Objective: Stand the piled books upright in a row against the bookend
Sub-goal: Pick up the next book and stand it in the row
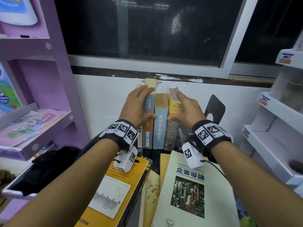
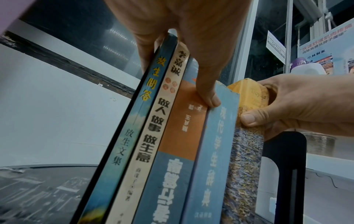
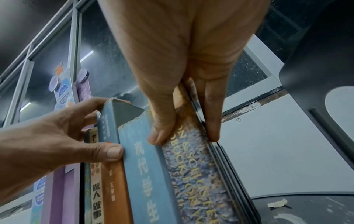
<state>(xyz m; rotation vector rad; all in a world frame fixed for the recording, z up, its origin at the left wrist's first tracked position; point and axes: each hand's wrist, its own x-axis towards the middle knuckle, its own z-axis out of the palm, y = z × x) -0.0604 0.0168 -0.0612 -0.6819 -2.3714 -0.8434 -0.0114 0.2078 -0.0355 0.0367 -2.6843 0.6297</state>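
Several books stand upright in a row [image 1: 161, 123] against the white wall. My left hand [image 1: 144, 104] grips the leftmost books, its thumb [image 2: 210, 98] on the blue-and-orange spine [image 2: 184, 136] and its fingers round the far side. My right hand [image 1: 180, 108] pinches the yellow, mosaic-spined book [image 1: 172, 133] at the right end, thumb [image 3: 157, 136] on its spine. A blue dictionary [image 1: 161, 128] stands between the two hands. The black bookend [image 1: 214, 108] stands just to the right. Lying flat in front are an orange book [image 1: 118, 185], a beige one [image 1: 152, 194] and a pale green one [image 1: 188, 202].
A purple shelf unit [image 1: 49, 79] stands close on the left and white shelves [image 1: 270, 128] on the right. A black object [image 1: 49, 166] lies at the left front. A dark window sits above the wall. A paper scrap [image 3: 277, 203] lies on the dark tabletop.
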